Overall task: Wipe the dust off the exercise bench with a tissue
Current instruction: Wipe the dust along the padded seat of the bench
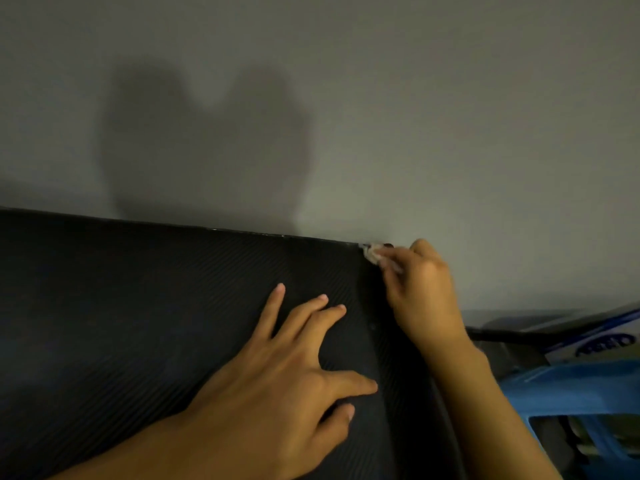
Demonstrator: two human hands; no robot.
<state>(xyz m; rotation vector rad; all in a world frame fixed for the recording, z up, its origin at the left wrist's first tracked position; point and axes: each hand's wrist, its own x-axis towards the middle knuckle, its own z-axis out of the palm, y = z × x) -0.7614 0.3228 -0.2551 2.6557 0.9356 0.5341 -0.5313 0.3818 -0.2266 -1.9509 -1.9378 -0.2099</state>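
R hand pinches a small wadded tissue at the far right corner of the black exercise bench, touching its edge by the wall. L hand lies spread flat on the pad. Probably finishing edges; dust left can't tell.

The exercise bench has a black pad with fine diagonal ribbing, and its far edge runs along a grey wall. The tissue is a small, crumpled, whitish wad pressed against the pad's far right corner, partly hidden and blurred.
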